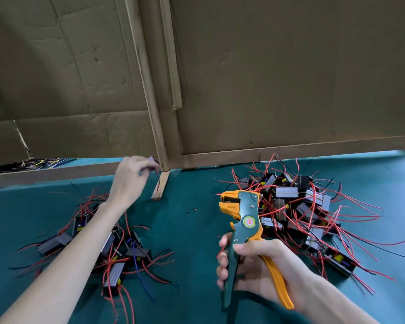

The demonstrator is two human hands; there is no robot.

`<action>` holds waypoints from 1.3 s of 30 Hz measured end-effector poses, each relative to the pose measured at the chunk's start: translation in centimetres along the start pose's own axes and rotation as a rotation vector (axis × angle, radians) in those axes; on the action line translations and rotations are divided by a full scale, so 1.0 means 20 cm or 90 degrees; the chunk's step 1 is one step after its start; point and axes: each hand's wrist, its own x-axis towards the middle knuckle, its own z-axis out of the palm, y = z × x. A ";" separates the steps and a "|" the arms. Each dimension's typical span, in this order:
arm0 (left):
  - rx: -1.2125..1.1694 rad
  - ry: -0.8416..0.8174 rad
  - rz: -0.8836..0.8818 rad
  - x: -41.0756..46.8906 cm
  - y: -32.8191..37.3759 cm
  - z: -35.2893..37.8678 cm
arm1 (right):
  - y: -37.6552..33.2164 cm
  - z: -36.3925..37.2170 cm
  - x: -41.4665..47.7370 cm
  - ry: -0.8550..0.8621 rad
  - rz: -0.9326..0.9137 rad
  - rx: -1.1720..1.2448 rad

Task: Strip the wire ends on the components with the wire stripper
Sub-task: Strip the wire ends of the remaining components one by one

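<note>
My right hand (255, 270) grips the green and orange wire stripper (246, 220) by its handles, jaws pointing up and to the left over the green table. My left hand (131, 176) is stretched out to the far left, blurred, and pinches a small dark component with a red wire (158, 183) hanging from it, close to the wooden post. A pile of grey components with red and black wires (297, 211) lies to the right of the stripper. A smaller pile of the same components (117, 256) lies under my left forearm.
A cardboard wall on a wooden frame (290, 150) closes off the back of the green table (192, 235). A short wooden foot (160, 187) juts out from the post. Small bits of stripped insulation (193, 209) lie between the piles. More wires show behind the wall at far left (33, 163).
</note>
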 end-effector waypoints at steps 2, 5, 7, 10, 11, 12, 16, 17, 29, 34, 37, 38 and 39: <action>-0.148 0.083 -0.048 0.03 0.12 -0.05 | 0.00 -0.01 0.00 0.000 -0.005 -0.002; -0.343 0.098 -0.168 0.01 0.29 -0.13 | 0.00 -0.01 0.00 0.007 -0.014 -0.004; -0.432 0.035 -0.257 -0.03 0.38 -0.17 | 0.00 -0.01 0.00 0.007 -0.018 -0.002; -0.499 -0.128 -0.355 -0.13 0.48 -0.15 | -0.01 -0.01 0.00 0.016 -0.018 0.000; -0.487 -0.179 -0.375 -0.16 0.50 -0.13 | -0.01 0.00 0.00 0.019 -0.017 -0.002; -0.464 -0.223 -0.384 -0.20 0.52 -0.11 | 0.00 0.00 0.00 0.019 -0.015 -0.004; -0.345 -0.347 -0.344 -0.34 0.54 -0.03 | 0.00 0.01 0.00 0.026 -0.015 -0.011; -0.311 -0.357 -0.328 -0.38 0.54 -0.01 | 0.00 0.01 0.00 0.031 -0.016 -0.011; -0.321 -0.262 -0.301 -0.54 0.56 0.05 | 0.00 0.00 0.01 0.042 -0.013 0.012; -0.389 -0.152 -0.330 -0.59 0.59 0.07 | 0.00 0.00 0.01 0.045 -0.014 0.002; -0.385 -0.116 -0.353 -0.60 0.59 0.07 | 0.00 0.00 0.01 0.043 -0.011 -0.008; -0.398 -0.111 -0.359 -0.61 0.59 0.07 | 0.00 0.00 0.01 0.042 -0.009 -0.009; -0.415 -0.109 -0.364 -0.61 0.59 0.06 | 0.00 -0.01 0.01 0.041 -0.008 -0.009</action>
